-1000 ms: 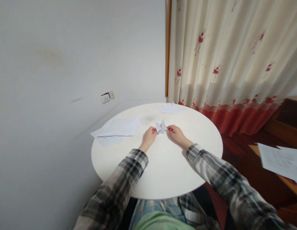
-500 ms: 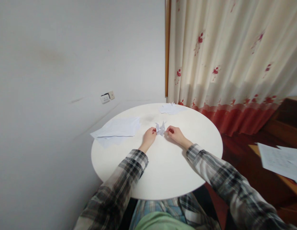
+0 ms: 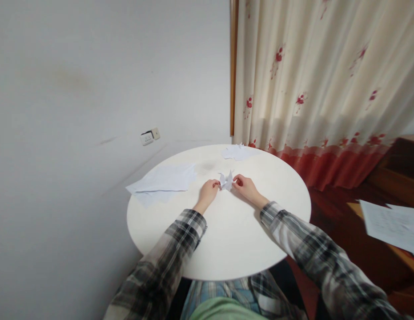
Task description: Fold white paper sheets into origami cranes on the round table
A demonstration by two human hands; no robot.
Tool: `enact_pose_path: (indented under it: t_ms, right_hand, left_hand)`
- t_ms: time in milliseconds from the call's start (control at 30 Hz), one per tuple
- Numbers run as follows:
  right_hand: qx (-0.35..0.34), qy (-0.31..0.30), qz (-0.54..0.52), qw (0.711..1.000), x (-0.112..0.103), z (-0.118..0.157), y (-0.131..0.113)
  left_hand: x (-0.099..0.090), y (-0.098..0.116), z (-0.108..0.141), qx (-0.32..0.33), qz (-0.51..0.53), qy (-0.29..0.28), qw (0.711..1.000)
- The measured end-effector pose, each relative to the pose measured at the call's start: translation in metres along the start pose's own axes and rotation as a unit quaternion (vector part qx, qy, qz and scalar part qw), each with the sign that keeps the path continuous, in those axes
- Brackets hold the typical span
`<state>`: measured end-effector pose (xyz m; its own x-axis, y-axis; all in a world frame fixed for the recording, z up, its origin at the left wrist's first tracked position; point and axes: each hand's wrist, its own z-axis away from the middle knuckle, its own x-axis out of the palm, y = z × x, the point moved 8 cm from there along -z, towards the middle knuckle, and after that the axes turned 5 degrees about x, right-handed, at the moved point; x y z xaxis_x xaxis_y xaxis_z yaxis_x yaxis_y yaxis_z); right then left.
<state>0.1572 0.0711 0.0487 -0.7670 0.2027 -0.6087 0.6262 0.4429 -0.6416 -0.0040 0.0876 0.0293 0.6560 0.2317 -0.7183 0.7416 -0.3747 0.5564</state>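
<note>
Between the two hands, near the middle of the round table [image 3: 233, 240], is the crane [image 3: 226, 183], a small white folded paper. Its left point is thin and slightly bent; a broader, sharper one rises to the right, with a pale hollow between them. The left hand [image 3: 208, 194] pinches its left edge, thumb and fingers drawn together; the right hand [image 3: 247, 190] pinches its right side, thumb and forefinger curled into a ring.

Leftmost, the sheets [image 3: 165, 178] reach past the table's rim towards the wall [image 3: 76, 133], well apart from the left hand. White tabletop spreads between the forearms, up to the near rim. Behind the crane, the scraps [image 3: 235, 152] lie near the far rim, close to the curtain [image 3: 313, 84]. To the right, tabletop shows beyond the right hand.

The left fingertips are too small to separate. The scraps blend together, and the crane's finer creases are blurred. At far right, the printed pages [image 3: 390, 226] are cut off, their writing unreadable.
</note>
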Motion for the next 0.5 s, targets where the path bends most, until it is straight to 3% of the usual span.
enact_pose_path:
  t_ms: [333,500]
  right_hand:
    - [-0.014,-0.012,0.015,1.0,0.006,-0.001,0.004]
    - [0.017,0.039,0.033,0.999,-0.007,-0.008,0.019]
  left_hand:
    - [-0.001,0.001,0.0,0.016,0.013,0.018,1.0]
    - [-0.002,-0.002,0.001,0.004,0.031,0.028,0.999]
